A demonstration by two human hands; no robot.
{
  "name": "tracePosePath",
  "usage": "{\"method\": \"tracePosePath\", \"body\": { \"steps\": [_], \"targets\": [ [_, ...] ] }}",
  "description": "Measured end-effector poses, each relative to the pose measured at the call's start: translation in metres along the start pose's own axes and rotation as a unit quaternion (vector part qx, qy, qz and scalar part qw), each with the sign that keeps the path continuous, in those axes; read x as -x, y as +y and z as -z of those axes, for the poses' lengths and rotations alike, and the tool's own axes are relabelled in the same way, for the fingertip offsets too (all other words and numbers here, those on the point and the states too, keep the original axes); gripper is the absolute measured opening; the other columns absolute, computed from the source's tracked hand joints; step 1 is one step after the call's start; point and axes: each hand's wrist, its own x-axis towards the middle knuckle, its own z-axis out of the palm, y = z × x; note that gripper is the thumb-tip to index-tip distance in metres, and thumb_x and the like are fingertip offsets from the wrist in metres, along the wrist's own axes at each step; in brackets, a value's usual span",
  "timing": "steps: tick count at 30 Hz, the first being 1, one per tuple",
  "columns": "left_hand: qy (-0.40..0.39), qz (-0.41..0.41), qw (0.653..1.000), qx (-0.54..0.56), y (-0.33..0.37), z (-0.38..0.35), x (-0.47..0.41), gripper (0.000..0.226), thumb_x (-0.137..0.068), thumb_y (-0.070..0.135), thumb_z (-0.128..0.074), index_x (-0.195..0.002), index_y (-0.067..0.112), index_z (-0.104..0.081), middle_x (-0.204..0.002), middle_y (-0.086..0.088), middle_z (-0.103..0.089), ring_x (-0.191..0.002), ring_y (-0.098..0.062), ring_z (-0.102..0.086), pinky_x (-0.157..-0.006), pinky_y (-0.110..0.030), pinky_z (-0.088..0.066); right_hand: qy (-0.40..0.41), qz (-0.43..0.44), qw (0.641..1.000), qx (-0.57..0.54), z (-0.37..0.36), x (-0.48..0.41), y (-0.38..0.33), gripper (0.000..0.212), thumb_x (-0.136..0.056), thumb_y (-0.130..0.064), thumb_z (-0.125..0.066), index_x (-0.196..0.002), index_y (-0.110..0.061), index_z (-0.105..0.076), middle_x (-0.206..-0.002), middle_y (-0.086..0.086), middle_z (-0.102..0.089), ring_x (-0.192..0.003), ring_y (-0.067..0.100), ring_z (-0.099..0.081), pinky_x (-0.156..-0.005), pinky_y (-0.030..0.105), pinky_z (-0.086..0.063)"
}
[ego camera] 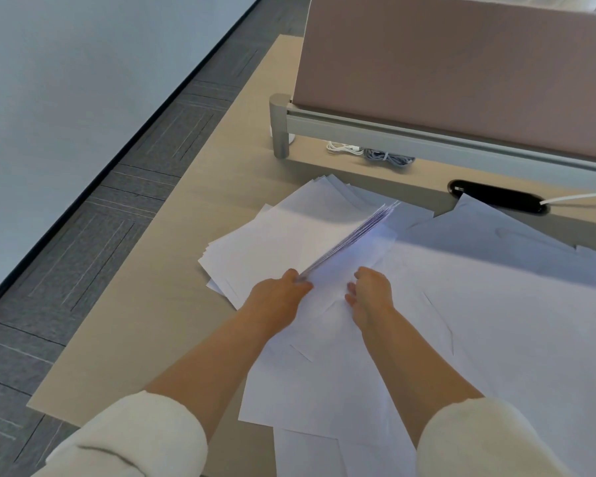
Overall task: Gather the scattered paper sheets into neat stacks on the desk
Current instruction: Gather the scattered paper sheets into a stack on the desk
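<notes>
Left hand (279, 297) pinches the near corner of a bundle (355, 235), tilted up on edge, far end fanned open. It stands over a rough pile (272, 242) at the desk's (152, 304) left side. Right hand (372, 294) is just beside it, fingers curled down onto loose sheets (496, 304); can't tell if it pinches 1 or only presses.

Handling, my read:
- Light, thin, floppy. A 1-corner hold lets the bundle sag and splay.
- Sheet on sheet is slick, so layers will shear.
- Creases easily, so no hard squeeze.
- Better hold: 2 hands on opposite long edges, thumbs on top, then tap an edge on the desk to square it.
- Loose sheets cover most of the right and near desk. Slide them together flat and lift from an edge.
</notes>
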Motion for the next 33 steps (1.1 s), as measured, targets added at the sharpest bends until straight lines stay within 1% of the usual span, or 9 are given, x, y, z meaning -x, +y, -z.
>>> {"method": "tracePosePath", "body": {
  "steps": [5,9,12,14,17,20,25,30,33],
  "targets": [
    [-0.015,0.034,0.999,-0.013,0.016,-0.008,0.002,0.057,-0.085,0.056,-0.052,-0.122,0.014,-0.046,-0.118,-0.003,-0.048,-0.087,-0.03,-0.062,-0.064,-0.029,-0.036,-0.038,-0.034,0.995,-0.081,0.008,0.001,0.0,0.014,-0.092,-0.008,-0.048,-0.079,-0.009,-0.053,-0.076,0.006,-0.05,-0.068,0.014,-0.051,-0.063,0.024,-0.045],
    [0.02,0.054,0.998,-0.007,0.019,-0.011,0.002,0.039,-0.091,0.022,-0.047,-0.128,0.012,-0.043,-0.122,-0.006,-0.047,-0.084,-0.033,-0.061,-0.061,-0.03,-0.034,-0.07,0.0,0.997,-0.034,0.011,0.0,0.005,0.011,-0.095,-0.019,-0.048,-0.102,-0.017,-0.057,-0.089,-0.001,-0.061,-0.085,0.013,-0.054,-0.072,0.026,-0.042],
    [0.04,0.049,0.998,0.01,0.013,-0.009,0.0,0.049,-0.09,0.002,-0.038,-0.138,0.014,-0.037,-0.126,-0.008,-0.047,-0.087,-0.036,-0.061,-0.064,-0.033,-0.037,-0.009,0.036,0.999,0.028,0.016,-0.005,0.007,0.016,-0.092,-0.013,-0.045,-0.083,-0.024,-0.051,-0.079,-0.003,-0.047,-0.07,0.015,-0.044,-0.063,0.025,-0.038],
    [0.056,0.057,0.996,0.026,0.011,-0.006,-0.001,0.052,-0.089,0.0,-0.036,-0.139,0.015,-0.037,-0.125,-0.007,-0.049,-0.09,-0.037,-0.061,-0.067,-0.034,-0.037,0.016,0.032,0.999,0.028,0.016,-0.004,0.009,0.013,-0.092,-0.01,-0.046,-0.095,-0.022,-0.048,-0.083,-0.001,-0.042,-0.072,0.017,-0.042,-0.067,0.027,-0.038],
    [0.075,0.058,0.995,0.038,0.014,-0.002,-0.003,0.053,-0.09,0.0,-0.035,-0.14,0.017,-0.037,-0.124,-0.007,-0.051,-0.094,-0.037,-0.06,-0.072,-0.035,-0.043,0.018,0.004,1.0,-0.022,0.013,-0.005,0.008,0.034,-0.088,-0.012,-0.052,-0.122,-0.014,-0.048,-0.091,0.004,-0.046,-0.072,0.018,-0.044,-0.06,0.026,-0.037],
    [0.074,0.05,0.995,0.034,0.023,-0.002,-0.004,0.051,-0.091,0.002,-0.033,-0.14,0.017,-0.035,-0.125,-0.007,-0.051,-0.097,-0.036,-0.06,-0.073,-0.035,-0.041,0.028,-0.012,0.999,-0.034,0.015,-0.007,0.004,0.002,-0.087,-0.011,-0.052,-0.086,-0.009,-0.053,-0.072,0.004,-0.044,-0.063,0.016,-0.04,-0.057,0.026,-0.035],
    [0.062,0.043,0.997,0.03,0.037,-0.002,-0.007,0.042,-0.094,0.007,-0.033,-0.134,0.013,-0.041,-0.121,-0.008,-0.053,-0.097,-0.035,-0.06,-0.067,-0.032,-0.033,-0.006,0.015,0.999,0.041,0.024,-0.009,0.008,0.022,-0.086,-0.006,-0.058,-0.064,-0.012,-0.055,-0.07,0.009,-0.054,-0.061,0.018,-0.048,-0.068,0.031,-0.044],
    [0.031,0.047,0.997,0.052,0.048,-0.004,-0.007,0.053,-0.089,0.055,-0.045,-0.122,0.014,-0.047,-0.115,-0.003,-0.053,-0.098,-0.027,-0.061,-0.071,-0.032,-0.042,-0.126,0.044,0.991,-0.017,0.027,-0.001,0.008,0.015,-0.09,0.0,-0.055,-0.098,-0.002,-0.067,-0.083,0.011,-0.067,-0.072,0.018,-0.062,-0.069,0.024,-0.056],
    [0.048,0.052,0.997,0.043,0.047,-0.001,-0.009,0.041,-0.096,0.036,-0.043,-0.13,0.014,-0.044,-0.12,-0.005,-0.054,-0.101,-0.029,-0.061,-0.079,-0.035,-0.046,-0.19,0.042,0.979,-0.061,0.026,0.001,0.006,0.021,-0.1,-0.014,-0.042,-0.109,-0.016,-0.061,-0.095,0.005,-0.07,-0.085,0.018,-0.066,-0.072,0.025,-0.056]
  ]
}}
